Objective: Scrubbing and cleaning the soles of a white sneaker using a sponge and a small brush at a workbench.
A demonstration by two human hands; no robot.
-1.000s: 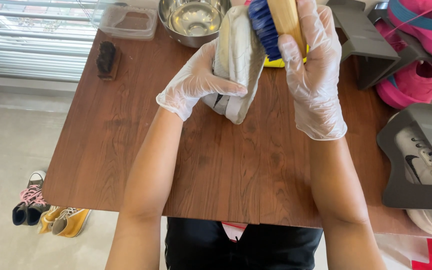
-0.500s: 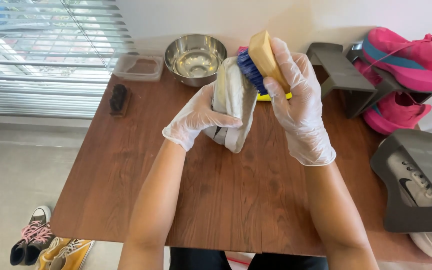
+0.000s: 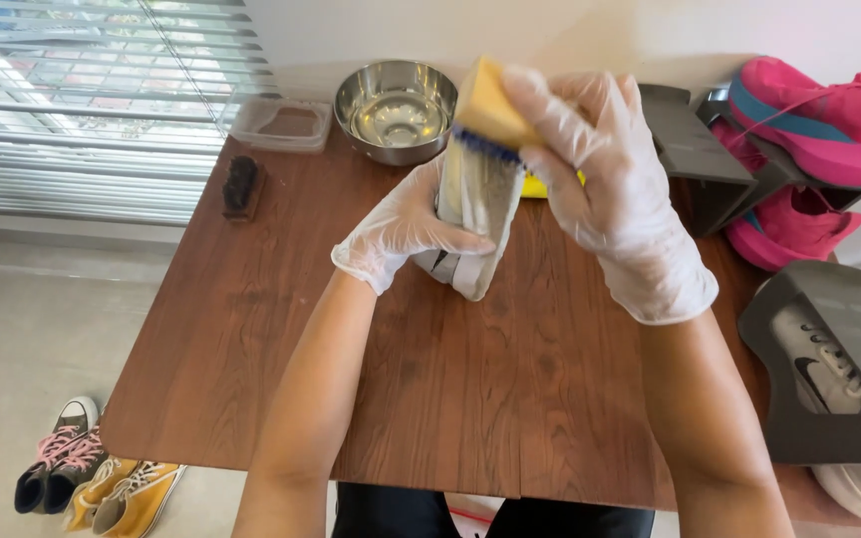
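Here, gloved hands scrub a pale shoe (image 3: 477,214) over the desk (image 3: 251,329).
Left hand (image 3: 401,231) grips the shoe, lengthwise away from the person toward the steel bowl (image 3: 396,110); right hand (image 3: 605,189) clasps the brush (image 3: 490,115) on top.

Left hand (image 3: 406,231) gloved, grip closed, right hand (image 3: 600,169) gloved, fingers curled, both forearms bare, extended forward

A rectangular dark-brown wood-grain table (image 3: 251,329) stands on a pale grey smooth floor (image 3: 22,329). Beyond its far left corner, a window with white horizontal blinds (image 3: 82,100) lets in bright daylight. Behind its far edge rises a plain white wall (image 3: 570,30). On the floor beside its near left corner sit black high-top sneakers with pink laces (image 3: 57,463) and yellow canvas sneakers (image 3: 122,495).
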